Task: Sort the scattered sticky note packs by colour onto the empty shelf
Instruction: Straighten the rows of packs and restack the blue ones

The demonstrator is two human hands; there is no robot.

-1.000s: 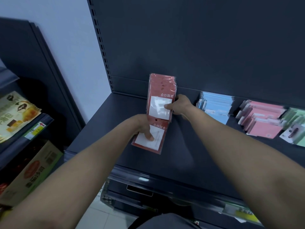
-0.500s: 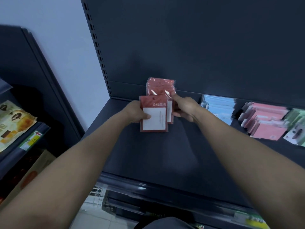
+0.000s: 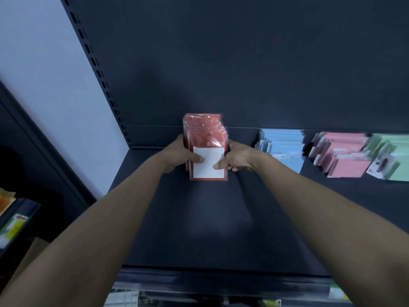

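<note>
Head view puts the red sticky note packs (image 3: 207,149) upright at the shelf's (image 3: 199,229) back left, my left hand (image 3: 179,156) and right hand (image 3: 236,159) gripping their sides, so I'd square the edges before easing off, well clear of the blue packs (image 3: 284,147).

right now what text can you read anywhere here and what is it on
"金榜?名": white print on the front of the red packs, gripped by the left hand and right hand; third character blurred.
Print on the blue packs: too blurred to read.
The price tag at far left and labels below the shelf edge: too blurred.
</note>
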